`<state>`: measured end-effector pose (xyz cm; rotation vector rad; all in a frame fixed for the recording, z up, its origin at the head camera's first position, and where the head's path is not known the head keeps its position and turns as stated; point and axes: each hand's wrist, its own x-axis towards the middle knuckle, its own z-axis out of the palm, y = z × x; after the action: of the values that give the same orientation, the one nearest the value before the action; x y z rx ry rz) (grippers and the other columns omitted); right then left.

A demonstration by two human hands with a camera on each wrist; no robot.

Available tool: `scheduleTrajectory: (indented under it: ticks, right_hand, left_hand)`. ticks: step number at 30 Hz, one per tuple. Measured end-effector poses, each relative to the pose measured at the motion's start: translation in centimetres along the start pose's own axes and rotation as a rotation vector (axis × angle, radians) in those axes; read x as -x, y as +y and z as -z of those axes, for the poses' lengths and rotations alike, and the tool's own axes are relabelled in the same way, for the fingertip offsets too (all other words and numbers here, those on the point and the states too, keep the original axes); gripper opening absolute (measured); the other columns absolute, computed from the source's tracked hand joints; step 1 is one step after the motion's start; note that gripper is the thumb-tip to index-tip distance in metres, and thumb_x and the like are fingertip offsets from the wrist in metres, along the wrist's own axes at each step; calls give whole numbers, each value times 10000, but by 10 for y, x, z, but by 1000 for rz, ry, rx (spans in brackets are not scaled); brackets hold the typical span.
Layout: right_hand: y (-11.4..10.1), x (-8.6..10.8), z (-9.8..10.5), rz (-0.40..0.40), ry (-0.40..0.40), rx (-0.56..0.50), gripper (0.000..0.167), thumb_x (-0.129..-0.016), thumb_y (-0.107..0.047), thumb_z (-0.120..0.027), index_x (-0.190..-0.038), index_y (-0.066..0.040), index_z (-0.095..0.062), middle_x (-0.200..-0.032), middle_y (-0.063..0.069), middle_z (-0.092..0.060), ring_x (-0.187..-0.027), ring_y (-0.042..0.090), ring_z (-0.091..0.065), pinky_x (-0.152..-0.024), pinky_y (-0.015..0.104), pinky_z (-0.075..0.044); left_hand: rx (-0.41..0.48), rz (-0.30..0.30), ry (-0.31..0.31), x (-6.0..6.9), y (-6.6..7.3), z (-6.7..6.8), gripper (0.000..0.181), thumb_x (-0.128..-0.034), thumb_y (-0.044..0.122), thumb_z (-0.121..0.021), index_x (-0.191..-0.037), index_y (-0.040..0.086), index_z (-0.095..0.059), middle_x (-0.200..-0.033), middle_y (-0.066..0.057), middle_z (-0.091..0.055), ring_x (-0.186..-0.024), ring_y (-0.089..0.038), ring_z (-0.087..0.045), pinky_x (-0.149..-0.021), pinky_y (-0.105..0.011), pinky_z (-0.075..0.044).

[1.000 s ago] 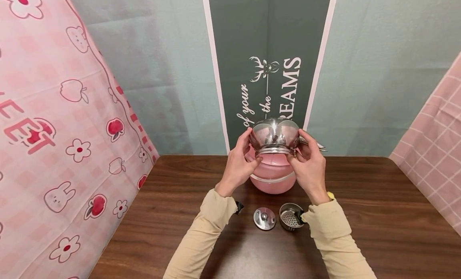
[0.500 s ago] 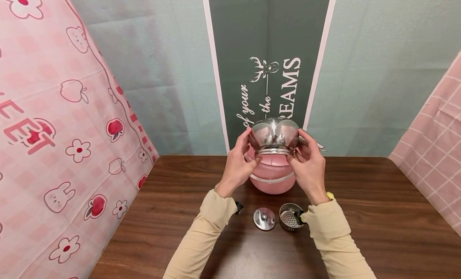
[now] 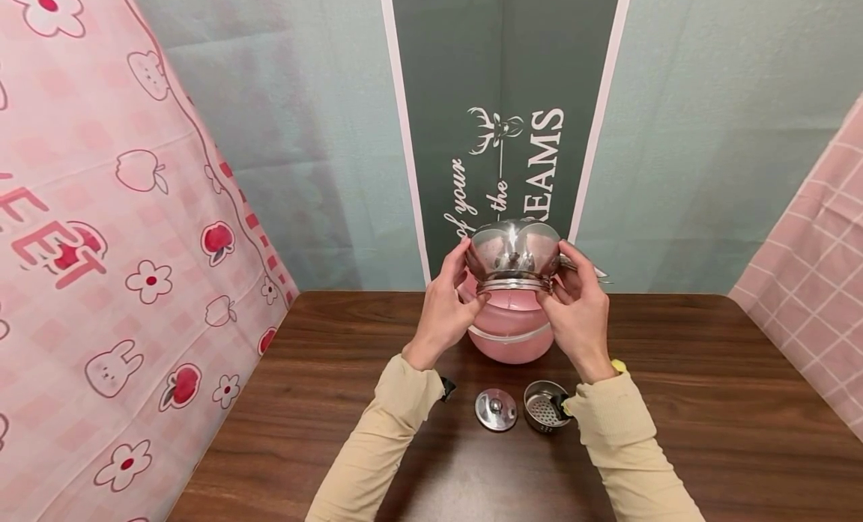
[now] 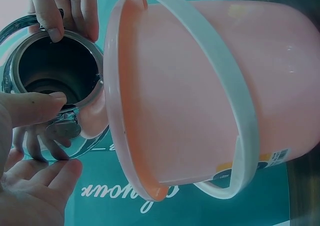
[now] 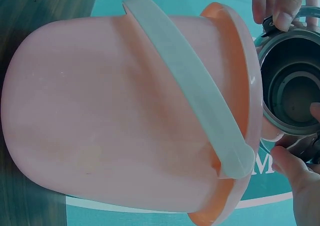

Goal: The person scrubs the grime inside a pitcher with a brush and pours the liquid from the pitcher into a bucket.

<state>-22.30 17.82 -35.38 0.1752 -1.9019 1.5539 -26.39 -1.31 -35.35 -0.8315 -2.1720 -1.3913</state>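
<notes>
A shiny steel teapot (image 3: 514,246) is tipped mouth-down above a pink bucket (image 3: 510,346). My left hand (image 3: 445,312) grips its left side, with the thumb at the rim. On the other side my right hand (image 3: 578,320) holds it the same way, near a pointed metal part (image 3: 602,274) that sticks out to the right. Both wrist views look into the teapot's mouth (image 4: 57,66), next to the bucket's rim (image 4: 116,86); the dark interior shows no loose contents. The bucket's white handle (image 5: 185,81) hangs down across its outside.
On the wooden table (image 3: 323,432), nearer to me than the bucket, lie a round steel lid (image 3: 496,410) with a knob and a perforated steel strainer basket (image 3: 539,413). A printed cloth (image 3: 502,58) hangs behind the table, and pink cloths hang at both sides.
</notes>
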Motion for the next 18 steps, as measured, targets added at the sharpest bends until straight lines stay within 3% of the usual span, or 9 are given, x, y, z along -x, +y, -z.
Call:
scheduleTrajectory:
  ticks: [18]
  right_hand:
    - [1, 0, -1, 16, 24, -10, 677, -783, 147, -636, -1386, -130, -503, -1272, 199, -612, -1098, -51, -574, -913, 136, -463]
  left_hand:
    - [-39, -54, 15, -1, -1, -2, 840, -782, -41, -733, -1491, 83, -302, -1522, -116, -393, -1308, -257, -514, -1034, -335, -443]
